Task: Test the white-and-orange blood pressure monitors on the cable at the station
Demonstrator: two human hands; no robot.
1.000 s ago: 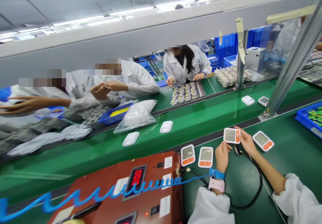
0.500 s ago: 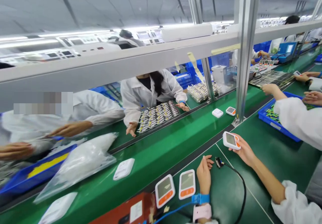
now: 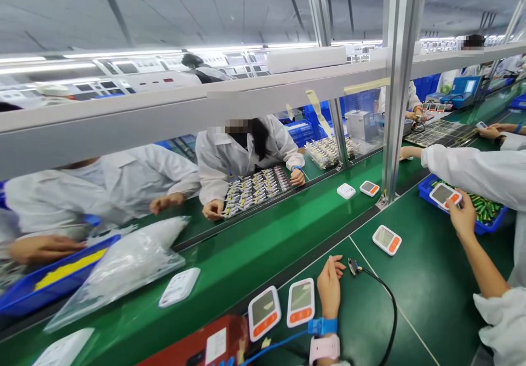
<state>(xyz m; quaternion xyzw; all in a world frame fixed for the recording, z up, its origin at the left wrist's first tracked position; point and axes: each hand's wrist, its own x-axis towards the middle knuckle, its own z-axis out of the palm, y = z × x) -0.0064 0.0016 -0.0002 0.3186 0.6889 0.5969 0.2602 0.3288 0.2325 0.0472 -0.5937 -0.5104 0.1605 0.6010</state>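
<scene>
Head view: a white monitor (image 3: 445, 195) is gripped in the right hand (image 3: 462, 216), its underside hidden. The left hand (image 3: 329, 287) is laid loosely open, empty, beside a black plug (image 3: 353, 267).

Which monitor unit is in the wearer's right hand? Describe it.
Start at the blue parts bin on the right. The right hand holds a white blood pressure monitor before it: orange button, the only one lifted off the mat.

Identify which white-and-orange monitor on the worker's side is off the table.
The monitor in the right hand, raised in front of the blue bin. The lone one and the pair by the left hand lie flat.
</scene>
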